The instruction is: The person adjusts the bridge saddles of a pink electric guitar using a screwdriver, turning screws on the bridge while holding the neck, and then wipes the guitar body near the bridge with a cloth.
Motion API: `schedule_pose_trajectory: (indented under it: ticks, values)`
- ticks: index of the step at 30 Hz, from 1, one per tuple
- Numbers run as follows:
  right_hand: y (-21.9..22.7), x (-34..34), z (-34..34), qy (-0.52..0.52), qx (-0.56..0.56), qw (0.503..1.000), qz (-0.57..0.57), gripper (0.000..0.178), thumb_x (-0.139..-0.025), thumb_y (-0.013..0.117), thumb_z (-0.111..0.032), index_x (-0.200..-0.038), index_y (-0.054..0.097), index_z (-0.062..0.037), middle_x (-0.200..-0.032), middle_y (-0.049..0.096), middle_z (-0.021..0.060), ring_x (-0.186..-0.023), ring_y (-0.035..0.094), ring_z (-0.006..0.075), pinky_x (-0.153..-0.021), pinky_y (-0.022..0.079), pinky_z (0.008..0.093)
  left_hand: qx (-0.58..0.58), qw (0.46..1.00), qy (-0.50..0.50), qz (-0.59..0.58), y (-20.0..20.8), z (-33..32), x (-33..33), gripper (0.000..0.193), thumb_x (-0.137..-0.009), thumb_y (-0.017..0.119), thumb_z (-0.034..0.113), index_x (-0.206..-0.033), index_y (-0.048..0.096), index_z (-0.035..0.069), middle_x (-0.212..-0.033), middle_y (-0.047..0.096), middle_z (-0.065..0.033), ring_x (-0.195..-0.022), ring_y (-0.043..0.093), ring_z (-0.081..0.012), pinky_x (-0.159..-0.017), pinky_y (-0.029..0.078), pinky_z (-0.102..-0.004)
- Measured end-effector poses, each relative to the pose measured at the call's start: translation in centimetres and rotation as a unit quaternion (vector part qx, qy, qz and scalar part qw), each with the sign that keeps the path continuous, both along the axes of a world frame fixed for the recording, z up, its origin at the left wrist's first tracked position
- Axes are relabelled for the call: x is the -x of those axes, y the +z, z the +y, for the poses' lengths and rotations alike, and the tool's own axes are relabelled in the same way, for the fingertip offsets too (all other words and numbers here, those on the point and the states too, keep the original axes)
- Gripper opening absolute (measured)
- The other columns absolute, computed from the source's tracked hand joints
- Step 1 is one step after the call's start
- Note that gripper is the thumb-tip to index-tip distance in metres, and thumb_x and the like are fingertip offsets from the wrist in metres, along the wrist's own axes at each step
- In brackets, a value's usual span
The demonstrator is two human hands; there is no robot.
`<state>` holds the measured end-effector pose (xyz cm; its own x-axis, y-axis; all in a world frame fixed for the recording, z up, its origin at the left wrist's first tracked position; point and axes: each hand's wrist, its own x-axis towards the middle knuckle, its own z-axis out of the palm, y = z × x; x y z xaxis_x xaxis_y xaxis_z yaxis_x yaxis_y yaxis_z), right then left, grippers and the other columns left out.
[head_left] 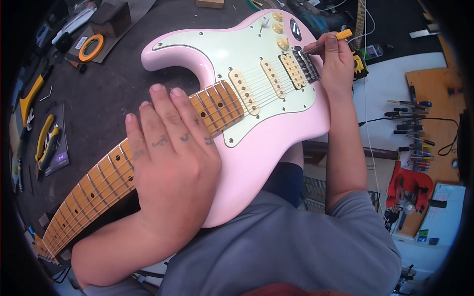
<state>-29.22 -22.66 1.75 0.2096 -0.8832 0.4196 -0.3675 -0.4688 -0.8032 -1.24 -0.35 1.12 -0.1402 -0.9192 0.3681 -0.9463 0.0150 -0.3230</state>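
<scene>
A pink electric guitar with a pale mint pickguard lies across my lap and the bench edge, its neck toward the lower left. My left hand rests flat over the strings and the maple fretboard, its fingers stretched out and slightly apart. At the far right, my right hand is closed on a slim yellow-handled driver. Its thin metal shaft reaches the saddles of the bridge. I cannot make out the shape of the tip. Cream control knobs sit beyond the bridge.
On the dark bench lie yellow-handled pliers, an orange tape roll and a dark block. A power drill stands behind the guitar body. To the right are a red vise and a rack of screwdrivers.
</scene>
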Motion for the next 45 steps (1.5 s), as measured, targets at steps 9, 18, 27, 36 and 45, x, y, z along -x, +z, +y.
schedule_pose_trajectory:
  ticks: [9,18,27,36,45]
  values:
    - [0.0,-0.4,0.3,0.000,-0.001,1.000,-0.007,0.042,-0.115,0.046,-0.040,-0.107,0.058,-0.0013,-0.089,0.074,0.0124,-0.087,0.073,0.0186,-0.080,0.058,0.0314,-0.008,1.000,-0.002,-0.004,0.3,0.0,-0.1,0.045,-0.094,0.058,0.001,-0.136,0.060,-0.015,-0.136,0.065,-0.0334,-0.116,0.070,-0.0421,-0.104,0.056,-0.0552]
    - [-0.1,0.0,0.0,-0.012,0.014,0.999,0.027,0.039,-0.116,0.046,-0.037,-0.107,0.058,-0.0007,-0.088,0.071,0.0119,-0.088,0.073,0.0212,-0.089,0.058,0.0349,-0.003,1.000,-0.005,-0.009,0.2,0.0,-0.1,0.045,-0.093,0.059,0.001,-0.135,0.061,-0.015,-0.135,0.065,-0.0335,-0.115,0.071,-0.0423,-0.103,0.056,-0.0549]
    - [-0.2,-0.5,0.1,-0.005,0.001,1.000,-0.012,0.041,-0.115,0.047,-0.040,-0.106,0.057,-0.0011,-0.087,0.073,0.0123,-0.083,0.072,0.0168,-0.071,0.058,0.0285,-0.012,1.000,-0.006,-0.006,0.3,0.0,-0.1,0.045,-0.093,0.058,0.001,-0.136,0.060,-0.015,-0.136,0.064,-0.0345,-0.116,0.071,-0.0431,-0.104,0.056,-0.0558]
    - [0.1,0.2,-1.1,0.039,0.080,0.994,-0.070,0.025,-0.114,0.052,-0.025,-0.109,0.061,-0.0018,-0.093,0.072,0.0069,-0.084,0.065,0.0124,-0.083,0.053,0.0283,-0.007,1.000,-0.002,0.001,0.3,0.0,0.0,0.046,-0.094,0.058,0.001,-0.137,0.059,-0.015,-0.136,0.064,-0.0347,-0.116,0.070,-0.0437,-0.104,0.056,-0.0559]
    - [2.9,0.3,-0.3,0.087,-0.059,0.965,0.240,0.011,-0.095,0.076,-0.008,-0.101,0.077,0.0010,-0.093,0.071,0.0007,-0.085,0.062,0.0098,-0.081,0.049,0.0265,0.009,1.000,-0.003,0.009,-0.1,-0.1,-0.2,0.044,-0.094,0.057,0.002,-0.134,0.061,-0.016,-0.135,0.065,-0.0344,-0.115,0.071,-0.0437,-0.103,0.056,-0.0553]
